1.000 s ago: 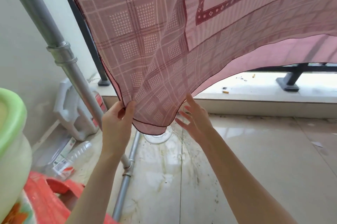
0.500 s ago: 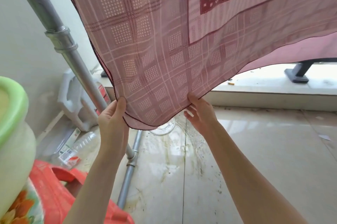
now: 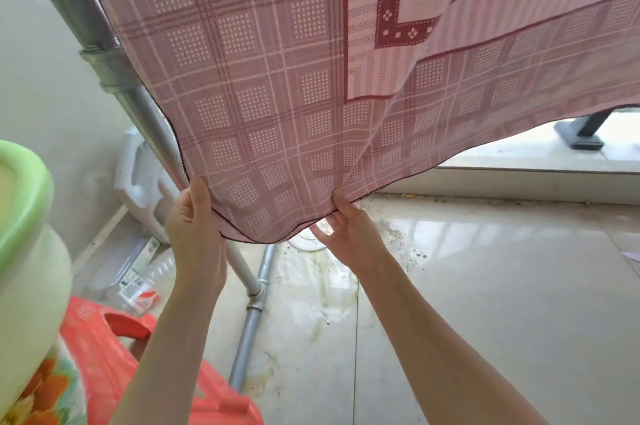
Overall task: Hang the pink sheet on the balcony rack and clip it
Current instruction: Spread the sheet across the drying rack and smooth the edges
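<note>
The pink checked sheet (image 3: 284, 85) hangs from above and fills the upper part of the view; its dark-hemmed lower corner droops at centre. My left hand (image 3: 194, 230) grips the hem at the corner's left side, beside the rack's slanted metal pole (image 3: 114, 74). My right hand (image 3: 346, 230) pinches the hem on the corner's right side, thumb on the cloth. The rack's top bar is out of view, and no clip shows.
A green-rimmed tub (image 3: 27, 251) sits on a red plastic stool (image 3: 114, 345) at lower left. White jugs and a bottle (image 3: 138, 182) lie against the wall. The tiled floor (image 3: 485, 303) spreads right, bounded by a raised sill (image 3: 519, 178) with a dark railing foot (image 3: 581, 133).
Both hands have closed on the sheet's lower hem; the right hand, open beneath it earlier, now pinches the edge. The corner is spread wider and flatter between the hands.
</note>
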A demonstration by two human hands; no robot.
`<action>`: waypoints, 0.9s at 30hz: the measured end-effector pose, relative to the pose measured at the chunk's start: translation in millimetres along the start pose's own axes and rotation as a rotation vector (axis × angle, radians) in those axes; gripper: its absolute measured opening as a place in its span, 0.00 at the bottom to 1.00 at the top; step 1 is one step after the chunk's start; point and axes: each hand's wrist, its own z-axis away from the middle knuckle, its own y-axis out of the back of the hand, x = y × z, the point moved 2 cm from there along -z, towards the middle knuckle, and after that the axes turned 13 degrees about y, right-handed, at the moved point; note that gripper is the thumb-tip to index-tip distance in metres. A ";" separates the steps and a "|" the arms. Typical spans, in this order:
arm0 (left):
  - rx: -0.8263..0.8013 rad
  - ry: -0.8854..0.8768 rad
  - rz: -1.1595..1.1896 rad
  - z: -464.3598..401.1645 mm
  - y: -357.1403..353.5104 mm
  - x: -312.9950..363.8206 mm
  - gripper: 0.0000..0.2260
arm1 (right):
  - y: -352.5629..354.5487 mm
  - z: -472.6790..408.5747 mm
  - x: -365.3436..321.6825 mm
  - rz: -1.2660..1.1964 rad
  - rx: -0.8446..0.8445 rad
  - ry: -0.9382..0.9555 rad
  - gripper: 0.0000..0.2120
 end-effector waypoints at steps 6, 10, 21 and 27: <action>-0.009 0.028 -0.136 2.0 6.8 -13.4 0.12 | 1.6 2.1 6.1 -0.032 0.058 0.067 0.02; -0.115 0.148 -0.109 15.3 -3.9 -30.1 0.15 | 1.0 3.4 11.2 0.006 0.024 0.074 0.02; -0.016 0.506 0.333 5.8 -8.8 -62.8 0.08 | 6.5 6.3 18.4 0.009 0.020 0.077 0.04; 0.018 0.550 0.544 3.7 -8.3 -71.7 0.09 | 11.5 8.0 28.4 0.056 0.022 0.065 0.04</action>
